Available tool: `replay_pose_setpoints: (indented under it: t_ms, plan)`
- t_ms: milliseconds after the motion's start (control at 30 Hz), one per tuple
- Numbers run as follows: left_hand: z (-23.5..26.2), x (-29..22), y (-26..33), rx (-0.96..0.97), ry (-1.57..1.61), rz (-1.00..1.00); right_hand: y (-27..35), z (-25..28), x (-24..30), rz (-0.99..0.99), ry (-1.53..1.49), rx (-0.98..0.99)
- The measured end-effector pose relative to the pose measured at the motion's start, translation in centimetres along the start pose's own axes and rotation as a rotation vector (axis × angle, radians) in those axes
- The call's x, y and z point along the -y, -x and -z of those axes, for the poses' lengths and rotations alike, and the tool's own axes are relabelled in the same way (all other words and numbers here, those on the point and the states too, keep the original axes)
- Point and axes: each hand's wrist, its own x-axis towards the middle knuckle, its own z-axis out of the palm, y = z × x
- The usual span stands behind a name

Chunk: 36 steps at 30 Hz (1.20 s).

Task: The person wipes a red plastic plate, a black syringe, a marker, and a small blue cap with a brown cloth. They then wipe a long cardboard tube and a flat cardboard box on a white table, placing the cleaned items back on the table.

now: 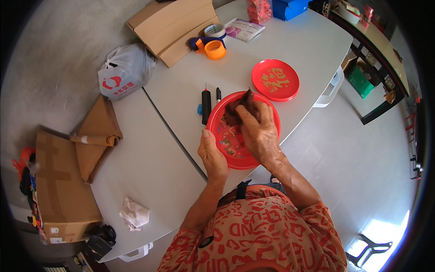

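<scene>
A round red plastic box (241,163) with a printed floral pattern inside stands at the table's near edge. My left hand (213,156) grips its left rim, thumb on top and the other fingers hidden beneath. Inside the box my right hand (262,135) bunches a dark brown cloth (234,113) against the far part. Just beyond lies a round red lid (275,80) with a gold design. Left of the box are a black screwdriver-like tool (206,105) with a thin tip and a black marker pen (218,94).
Farther back are an orange tape dispenser (214,50), a tape roll (215,31), an open cardboard box (174,25) and a white plastic bag (126,72). At left lie folded cardboard (93,140) and a crumpled white cloth (134,214). A seam crosses the table.
</scene>
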Motion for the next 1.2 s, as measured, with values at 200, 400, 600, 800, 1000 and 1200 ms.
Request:
replay_pose_setpoints:
  t_ms: [200, 400, 600, 800, 1000, 1200]
  plan:
    - [0.1, 0.5, -0.4, -0.049, 0.006, -0.016, 0.2, -1.0, 1.2, 0.213, -0.03, 0.148]
    - [0.8, 0.0, -0.2, -0.013, 0.034, 0.101, 1.6, 1.1, 0.2, 0.254, -0.284, 0.57]
    - [0.6, 0.1, -0.1, 0.038, -0.05, 0.056, 0.2, -1.1, 1.3, 0.315, -0.16, 0.078]
    - [0.2, -0.6, -0.2, 0.114, -0.113, -0.087, -1.6, -0.2, 1.5, 0.27, 0.009, 0.068]
    - [0.8, -0.1, 0.4, 0.111, -0.179, -0.02, -2.4, 0.2, -0.4, 0.131, 0.13, -0.032]
    - [-0.1, -0.5, 1.0, 0.077, -0.177, -0.089, -1.3, 0.4, -2.1, -0.039, 0.207, -0.043]
